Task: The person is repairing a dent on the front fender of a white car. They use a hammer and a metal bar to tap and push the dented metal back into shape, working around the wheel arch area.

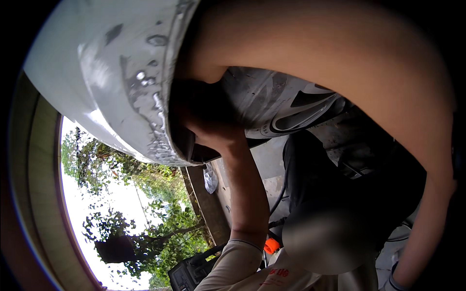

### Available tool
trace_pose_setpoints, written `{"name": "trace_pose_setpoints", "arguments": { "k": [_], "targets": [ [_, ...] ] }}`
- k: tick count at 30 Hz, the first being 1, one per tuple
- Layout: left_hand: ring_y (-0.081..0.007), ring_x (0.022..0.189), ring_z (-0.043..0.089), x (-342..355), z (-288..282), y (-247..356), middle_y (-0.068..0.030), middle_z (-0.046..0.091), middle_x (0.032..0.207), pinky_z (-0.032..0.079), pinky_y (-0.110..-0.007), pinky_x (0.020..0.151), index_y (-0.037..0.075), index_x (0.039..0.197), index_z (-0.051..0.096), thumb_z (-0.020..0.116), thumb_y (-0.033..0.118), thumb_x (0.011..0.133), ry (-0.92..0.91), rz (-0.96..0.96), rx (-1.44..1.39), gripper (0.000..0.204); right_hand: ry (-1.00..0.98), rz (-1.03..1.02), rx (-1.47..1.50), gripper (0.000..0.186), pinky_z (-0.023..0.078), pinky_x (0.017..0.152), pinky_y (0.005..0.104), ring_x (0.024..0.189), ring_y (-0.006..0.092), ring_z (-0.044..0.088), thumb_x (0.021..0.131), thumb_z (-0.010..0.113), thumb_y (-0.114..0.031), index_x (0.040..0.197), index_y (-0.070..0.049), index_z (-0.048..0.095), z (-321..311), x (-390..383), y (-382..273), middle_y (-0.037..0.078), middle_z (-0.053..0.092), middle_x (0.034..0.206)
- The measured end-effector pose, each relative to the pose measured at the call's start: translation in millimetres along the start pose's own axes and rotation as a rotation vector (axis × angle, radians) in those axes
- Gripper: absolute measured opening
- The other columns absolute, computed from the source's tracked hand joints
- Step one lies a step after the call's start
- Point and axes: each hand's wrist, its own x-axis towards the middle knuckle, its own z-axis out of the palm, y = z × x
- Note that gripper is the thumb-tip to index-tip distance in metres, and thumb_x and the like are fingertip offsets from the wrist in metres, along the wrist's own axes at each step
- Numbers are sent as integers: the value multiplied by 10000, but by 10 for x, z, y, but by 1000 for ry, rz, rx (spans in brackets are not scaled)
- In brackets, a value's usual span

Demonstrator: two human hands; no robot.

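A large, pale, glossy curved panel (104,72), like a vehicle body part, fills the upper left. Its scuffed edge is rippled and dented. My left hand (213,133) reaches up from below into the dark hollow behind that edge. Its fingers vanish in shadow, so what they touch is hidden. My right arm arches over from the right, and its wrist end (206,68) passes behind the same edge higher up. The right hand's fingers are out of sight too. Beyond the hollow lies a grey, smudged curved part (296,111) with dark openings.
Dark-clothed legs (306,165) are at the right, on grey paving. A dark cable (278,201) runs beside them. Crumpled white plastic (209,179) lies by a low ledge (206,196). Lower down are a black boxy case (187,273) and an orange object (271,246). Trees (179,233) show at left.
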Motion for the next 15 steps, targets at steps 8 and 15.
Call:
{"name": "trace_pose_setpoints", "arguments": {
  "k": [8,15],
  "targets": [
    [-277,1167,490,44,97,115,-173,527,1246,351,-374,1023,-63,1241,493,296,357,967,-155,-169,-397,539,170,97,-60,308,375,981,525,1115,314,529,833,640,-188,1130,-131,581,-169,-511,42,90,565,1097],
    [-281,1198,464,-80,19,-100,-157,452,1333,339,-396,1038,-48,1308,420,285,522,967,-165,0,-63,677,332,-28,-214,310,375,981,528,1114,316,528,832,646,-188,1129,-129,579,-317,-513,-256,91,564,1090]
  ]
}}
